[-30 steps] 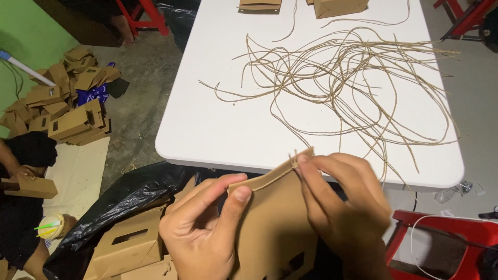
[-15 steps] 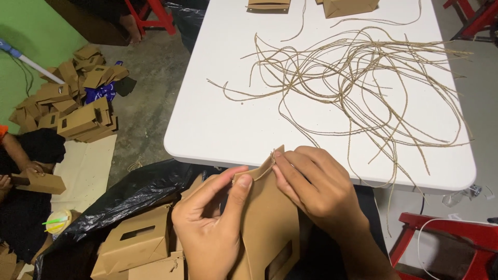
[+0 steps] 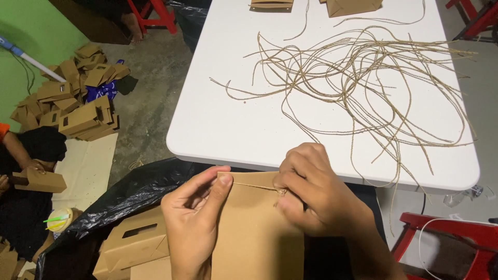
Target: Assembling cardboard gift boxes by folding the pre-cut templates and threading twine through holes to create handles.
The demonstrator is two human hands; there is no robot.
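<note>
A brown paper bag [image 3: 257, 233] stands upright in front of me, below the near edge of the white table [image 3: 233, 129]. My left hand [image 3: 194, 218] pinches the bag's top left corner between thumb and forefinger. My right hand [image 3: 316, 194] grips the top edge at its right side, fingers curled over the rim. Several loose lengths of brown twine [image 3: 358, 78] lie tangled on the table beyond my hands.
A black plastic sack [image 3: 119, 202] at lower left holds finished brown bags [image 3: 132, 241]. More bags are heaped [image 3: 72, 103] on the floor at left, where another person [image 3: 26, 166] holds one. Red stools [image 3: 456, 233] stand at right. Folded bags [image 3: 353, 6] lie at the table's far end.
The bag's top edge has turned from tilted to level, and both hands have shifted lower and closer together along it. The view has moved slightly.
</note>
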